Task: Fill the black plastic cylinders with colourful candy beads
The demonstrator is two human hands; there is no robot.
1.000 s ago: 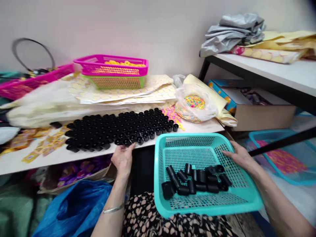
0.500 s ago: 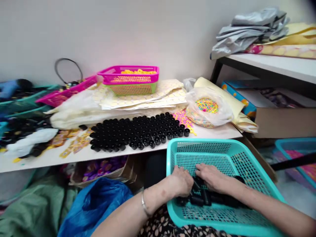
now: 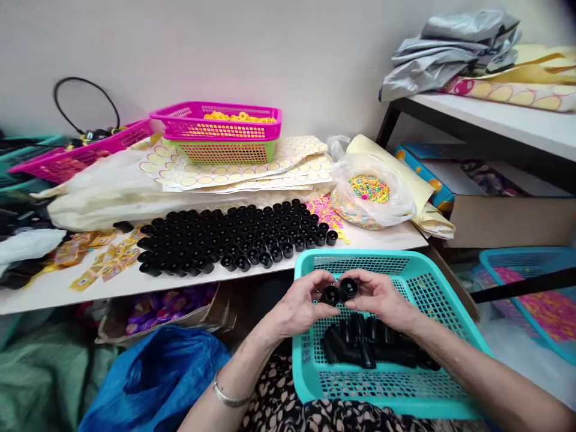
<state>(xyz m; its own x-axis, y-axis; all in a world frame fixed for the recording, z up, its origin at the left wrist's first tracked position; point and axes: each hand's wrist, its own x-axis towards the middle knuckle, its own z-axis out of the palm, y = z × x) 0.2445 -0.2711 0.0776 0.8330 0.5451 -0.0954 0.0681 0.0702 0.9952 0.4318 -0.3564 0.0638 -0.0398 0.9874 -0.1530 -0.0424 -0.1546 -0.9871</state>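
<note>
A teal plastic basket (image 3: 407,276) rests on my lap with a heap of black tubes (image 3: 369,345) lying in it. Above the basket my left hand (image 3: 301,303) pinches one small black tube (image 3: 332,294) and my right hand (image 3: 382,300) pinches another black tube (image 3: 348,288); the two tubes touch end to end between my fingertips. On the white table (image 3: 58,288) in front, a large block of upright black tubes (image 3: 229,240) stands in rows.
Stacked pink and green baskets (image 3: 218,129) with yellow pieces sit at the back on sticker sheets (image 3: 252,171). A bag of coloured beads (image 3: 369,195) lies at the table's right end. A blue bag (image 3: 153,378) is by my left knee; a shelf (image 3: 495,120) stands right.
Both hands have come up out of the basket's heap, each with a black tube, and brought the tubes together above it. The view has shifted slightly.
</note>
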